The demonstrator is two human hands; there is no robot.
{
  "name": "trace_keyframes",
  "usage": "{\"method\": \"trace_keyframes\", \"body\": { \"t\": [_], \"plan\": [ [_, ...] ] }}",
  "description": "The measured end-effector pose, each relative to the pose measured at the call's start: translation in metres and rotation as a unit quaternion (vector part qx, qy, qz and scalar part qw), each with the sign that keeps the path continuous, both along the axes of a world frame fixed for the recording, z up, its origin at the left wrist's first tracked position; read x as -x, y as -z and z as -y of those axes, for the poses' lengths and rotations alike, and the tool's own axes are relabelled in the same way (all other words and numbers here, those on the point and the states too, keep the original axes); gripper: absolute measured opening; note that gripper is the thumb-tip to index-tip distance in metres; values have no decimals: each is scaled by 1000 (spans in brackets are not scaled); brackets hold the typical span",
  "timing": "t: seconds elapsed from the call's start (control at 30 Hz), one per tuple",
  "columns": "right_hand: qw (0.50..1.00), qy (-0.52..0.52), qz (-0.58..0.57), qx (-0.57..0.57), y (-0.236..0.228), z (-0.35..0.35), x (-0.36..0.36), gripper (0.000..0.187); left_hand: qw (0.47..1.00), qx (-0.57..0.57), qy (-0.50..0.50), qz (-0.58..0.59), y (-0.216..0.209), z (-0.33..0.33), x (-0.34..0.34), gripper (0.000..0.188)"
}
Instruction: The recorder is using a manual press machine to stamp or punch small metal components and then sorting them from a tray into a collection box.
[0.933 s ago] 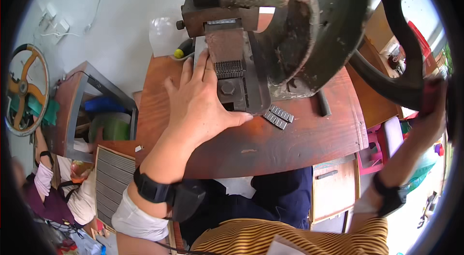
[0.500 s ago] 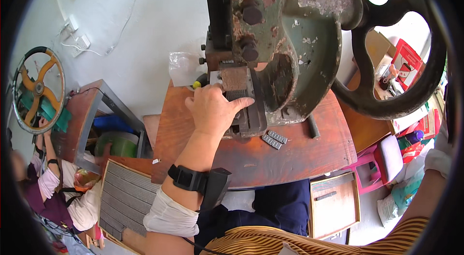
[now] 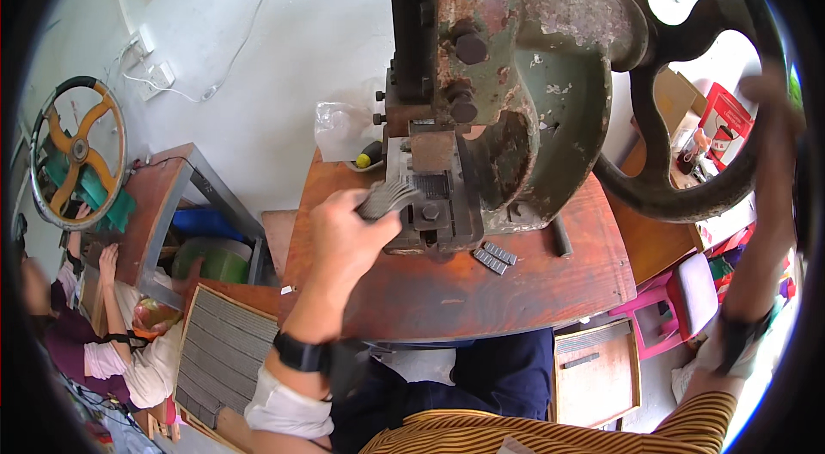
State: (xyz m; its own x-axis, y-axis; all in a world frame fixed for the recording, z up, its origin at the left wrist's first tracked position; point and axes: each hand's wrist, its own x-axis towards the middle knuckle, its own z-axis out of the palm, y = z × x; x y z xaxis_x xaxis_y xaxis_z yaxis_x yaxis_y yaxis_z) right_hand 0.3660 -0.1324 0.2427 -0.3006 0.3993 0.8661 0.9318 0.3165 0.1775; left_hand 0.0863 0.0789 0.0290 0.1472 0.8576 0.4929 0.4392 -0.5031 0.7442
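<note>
My left hand (image 3: 342,226) is closed on a bunch of thin grey metal strips (image 3: 387,199), fanned out beside the die of a worn green hand press (image 3: 550,93). A rusty block (image 3: 431,151) sits above a dark ridged piece (image 3: 435,186) in the die, just right of the strips. My right hand (image 3: 765,95), smeared by motion, is raised at the right rim of the press's large dark handwheel (image 3: 655,110); its fingers cannot be made out. Two small ridged metal pieces (image 3: 495,257) lie on the wooden table (image 3: 447,303) in front of the press.
A tray of grey strips (image 3: 225,342) stands at lower left, and another tray (image 3: 597,377) at lower right. Beside the press lie a clear plastic bag (image 3: 339,129) and a short bar (image 3: 562,236). At far left a co-worker's hand (image 3: 107,263) is near another handwheel (image 3: 77,150).
My left hand has drawn back from the die, and the bunch of strips now shows in it. My right arm has risen to the handwheel. The view has shifted slightly.
</note>
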Motion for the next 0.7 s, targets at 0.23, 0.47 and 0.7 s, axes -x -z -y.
{"method": "trace_keyframes", "body": {
  "t": [0.23, 0.47, 0.7],
  "plan": [
    [872, -231, -150, 404, 241, -41, 45, 34, 985, 161, 46, -39, 53, 66, 61, 37],
    [864, -291, -143, 385, 267, -100, 114, 65, 966, -96, 153, -186, 78, 75, 35, 50],
    [841, -265, -58, 469, 265, -118, 115, 60, 984, -1, 147, -105, 80, 77, 39, 72]
  ]
}}
